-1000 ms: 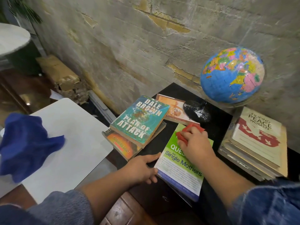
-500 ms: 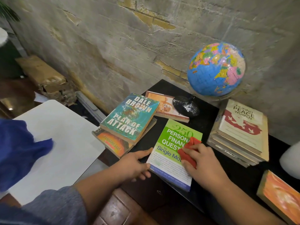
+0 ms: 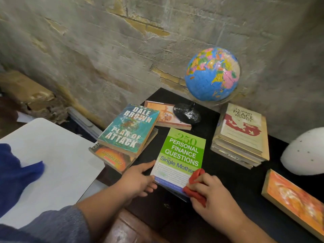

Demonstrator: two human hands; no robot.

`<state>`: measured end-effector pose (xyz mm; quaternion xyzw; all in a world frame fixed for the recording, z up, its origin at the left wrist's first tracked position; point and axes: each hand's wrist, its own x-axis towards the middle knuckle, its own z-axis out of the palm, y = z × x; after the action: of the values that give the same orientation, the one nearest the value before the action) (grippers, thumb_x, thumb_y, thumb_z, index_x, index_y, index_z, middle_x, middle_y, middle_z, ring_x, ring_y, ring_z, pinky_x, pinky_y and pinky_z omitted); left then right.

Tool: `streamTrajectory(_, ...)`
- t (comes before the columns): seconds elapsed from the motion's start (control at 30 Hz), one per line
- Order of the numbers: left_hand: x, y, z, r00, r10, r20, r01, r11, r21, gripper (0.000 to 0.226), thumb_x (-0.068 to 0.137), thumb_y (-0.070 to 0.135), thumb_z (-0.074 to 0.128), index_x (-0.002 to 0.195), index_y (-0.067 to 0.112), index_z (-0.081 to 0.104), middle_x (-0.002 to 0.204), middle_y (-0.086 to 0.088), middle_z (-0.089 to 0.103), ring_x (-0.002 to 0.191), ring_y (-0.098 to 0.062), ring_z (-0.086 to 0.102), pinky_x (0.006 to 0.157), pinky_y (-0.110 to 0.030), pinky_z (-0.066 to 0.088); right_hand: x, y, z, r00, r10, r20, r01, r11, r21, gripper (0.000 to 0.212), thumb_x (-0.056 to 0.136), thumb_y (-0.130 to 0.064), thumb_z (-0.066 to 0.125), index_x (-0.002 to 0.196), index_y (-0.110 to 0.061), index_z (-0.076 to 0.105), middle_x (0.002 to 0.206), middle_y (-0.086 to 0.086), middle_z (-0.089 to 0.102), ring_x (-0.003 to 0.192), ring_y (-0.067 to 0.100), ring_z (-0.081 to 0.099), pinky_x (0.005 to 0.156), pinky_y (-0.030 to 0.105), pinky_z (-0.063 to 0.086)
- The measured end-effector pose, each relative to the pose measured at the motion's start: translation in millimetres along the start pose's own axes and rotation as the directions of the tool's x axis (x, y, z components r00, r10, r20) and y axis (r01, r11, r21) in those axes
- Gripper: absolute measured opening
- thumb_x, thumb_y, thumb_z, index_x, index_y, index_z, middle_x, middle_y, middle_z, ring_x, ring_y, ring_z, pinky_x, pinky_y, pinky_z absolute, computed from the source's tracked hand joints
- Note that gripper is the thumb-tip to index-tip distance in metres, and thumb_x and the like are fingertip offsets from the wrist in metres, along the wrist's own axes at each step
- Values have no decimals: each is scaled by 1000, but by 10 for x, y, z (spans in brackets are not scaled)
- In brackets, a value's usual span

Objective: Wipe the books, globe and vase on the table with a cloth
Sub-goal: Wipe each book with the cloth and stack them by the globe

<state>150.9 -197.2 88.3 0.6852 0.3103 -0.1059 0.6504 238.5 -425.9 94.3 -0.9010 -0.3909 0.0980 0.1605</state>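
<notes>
Wiping the green book point(image 3: 182, 155) at the middle of the black table point(image 3: 236, 181), the right hand point(image 3: 213, 195) clutches a bunched red cloth point(image 3: 196, 188) and presses it on the cover's corner at five o'clock. The left hand point(image 3: 138, 179) lies flat with straight fingers against the book's edge at eight o'clock; we judge that it steadies the book. We place the task in its early part: this cover is under the cloth, and nothing shows whether any other thing has been cleaned. Left to wipe, as we judge, are the teal book point(image 3: 129, 128) lying on a red-orange book point(image 3: 112, 158) at ten o'clock, the thin book point(image 3: 161, 114) partly under the globe point(image 3: 213, 74) at twelve, the globe itself at one, the stack of books point(image 3: 243, 134) at two, the orange book point(image 3: 294, 202) at four, and a white rounded thing point(image 3: 303, 151) at three, cut by the frame, which may be the vase. A blue cloth point(image 3: 15, 172) rests on a white board point(image 3: 57, 155) at nine o'clock
</notes>
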Motion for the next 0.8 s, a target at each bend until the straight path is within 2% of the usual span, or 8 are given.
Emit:
streamTrajectory(0.1,-46,53,45,998,15,-62,-19,998,-66,25,92,22,60,117,19,58,81,-11,72,67,-16,62,59,-25,48,-23,-53,-115,990,140,32,-143,940,310,15,74,-27,74,85,-36,74,94,-14,56,90,3,57,79,12,43)
streamTrajectory(0.2,-74,143,93,999,0,-49,-6,993,-115,27,92,24,60,107,1,60,78,-10,69,63,-15,62,57,-23,49,5,-112,-227,951,282,126,-305,786,538,14,75,-14,75,78,-28,74,90,-5,62,79,2,62,71,14,48)
streamTrajectory(0.3,-114,216,94,998,51,-47,-57,988,-145,18,95,13,55,107,0,58,85,-16,70,61,-13,65,60,-23,53,-8,-134,-280,896,393,205,-420,604,677,19,75,-11,72,88,-24,68,92,7,65,61,6,61,56,19,49)
streamTrajectory(0.37,-159,226,42,992,112,-61,-122,977,-176,14,95,7,53,105,1,60,90,-18,70,62,-14,67,61,-23,55,-32,-81,-327,860,418,292,-476,453,754,40,65,-19,73,103,-24,62,103,9,64,70,11,62,56,22,49)
streamTrajectory(0.43,-203,178,-24,983,173,-59,-182,960,-214,15,94,7,54,106,4,62,90,-17,71,67,-17,68,63,-23,57,-61,-9,-356,845,359,396,-511,326,796,59,58,-20,70,115,-25,56,109,9,67,87,24,68,67,31,55)
streamTrajectory(0.57,-244,93,-40,974,225,-13,-217,922,-321,24,90,14,60,112,6,62,90,-17,72,71,-18,69,63,-22,57,-153,53,-405,888,163,430,-454,170,875,73,60,-14,73,126,-26,42,117,15,68,111,46,59,101,54,42)
streamTrajectory(0.67,-154,313,104,968,251,27,-226,911,-345,24,90,12,58,113,6,63,91,-18,72,71,-16,69,63,-21,57,-226,170,-515,935,185,301,-319,73,945,81,57,-14,76,127,-33,41,121,22,64,107,55,57,98,60,42)
streamTrajectory(0.8,98,851,496,960,255,115,-219,942,-256,16,93,13,56,106,11,66,82,-10,69,62,-9,65,59,-17,55,-328,400,-785,935,317,160,-186,53,981,73,65,-7,71,130,-27,47,117,21,66,99,54,62,78,46,56)
